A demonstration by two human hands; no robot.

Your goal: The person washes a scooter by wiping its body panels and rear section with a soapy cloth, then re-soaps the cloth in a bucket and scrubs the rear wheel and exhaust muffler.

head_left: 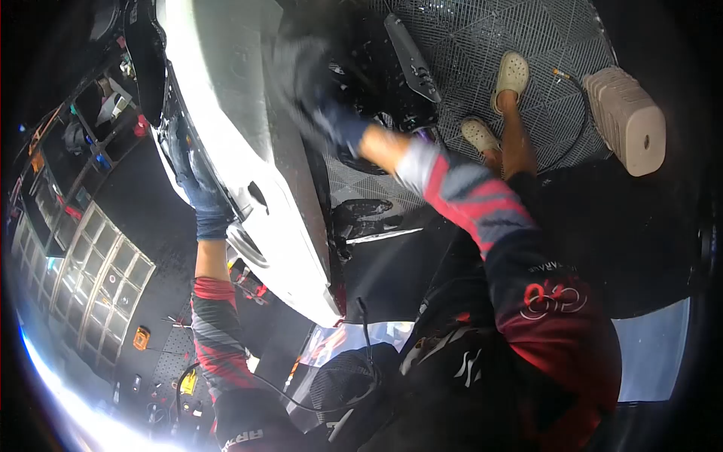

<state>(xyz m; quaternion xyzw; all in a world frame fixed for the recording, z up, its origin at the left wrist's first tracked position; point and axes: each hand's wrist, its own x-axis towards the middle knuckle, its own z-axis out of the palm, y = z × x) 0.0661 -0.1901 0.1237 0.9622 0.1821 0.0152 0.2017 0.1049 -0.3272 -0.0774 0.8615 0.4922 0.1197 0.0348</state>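
Fingers of both hands are covered by dark gloves. At the far left is a dark rack [47, 215] of small coloured items, with a pale, gridded, many-paned panel [98, 279] below it and a small orange object [141, 337] nearby.

Next comes the left arm, in a red, grey and black sleeve [215, 324]; it rises almost straight from the lower edge, with bare skin between cuff and glove. The left hand [194, 177] points upward along the left edge of a long, glossy white panel [226, 98], its fingers stretched out; whether they grip that edge cannot be told.

The panel runs from the top down to the lower middle and has a dark, oval opening [258, 197]. On its other side is the right hand [316, 98], smeared by motion blur, so its grasp and contact cannot be told. The right arm reaches up and leftward to it, elbow bent, in a matching sleeve [474, 192] with a ring-shaped print near the elbow.

Farther right, cream perforated clogs [512, 74] on bare-legged feet stand on grey patterned floor tiles [467, 45]. A thin black hose [584, 113] curves between them and a beige, ribbed, block-shaped case [625, 120].
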